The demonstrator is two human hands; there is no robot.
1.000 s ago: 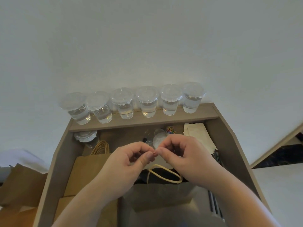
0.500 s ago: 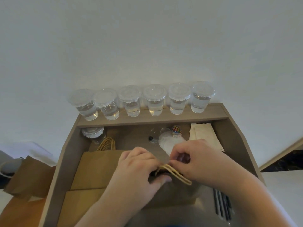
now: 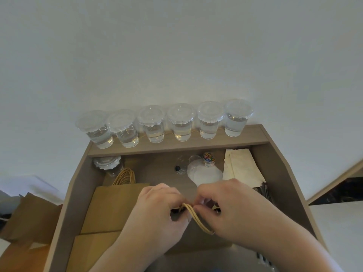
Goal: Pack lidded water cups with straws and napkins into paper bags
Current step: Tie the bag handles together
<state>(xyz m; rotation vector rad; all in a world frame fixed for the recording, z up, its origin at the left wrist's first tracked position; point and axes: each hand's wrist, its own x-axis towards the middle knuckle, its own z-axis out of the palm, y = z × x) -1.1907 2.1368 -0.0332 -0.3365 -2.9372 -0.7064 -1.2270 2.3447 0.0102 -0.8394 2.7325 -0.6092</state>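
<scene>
A plain white wall (image 3: 176, 46) stands behind the shelf (image 3: 196, 147) of a brown desk (image 3: 284, 173). In the recess in front of the shelf, near the person, stands the paper bag (image 3: 196, 244) being worked. Treat it as light and easily creased, and support its base once loaded. Flat spare bags (image 3: 110, 209) lie left of it. The left hand (image 3: 157, 213) and right hand (image 3: 231, 209) meet above the bag, fingers curled and pinching the twine handles (image 3: 198, 220). The handles are thin and limp, so grip both loops together. Six lidded cups (image 3: 181, 124) stand on the shelf. They are probably slick, so hold them upright by the wall. Soft napkins (image 3: 243, 165) lie just below the shelf's right end.
</scene>
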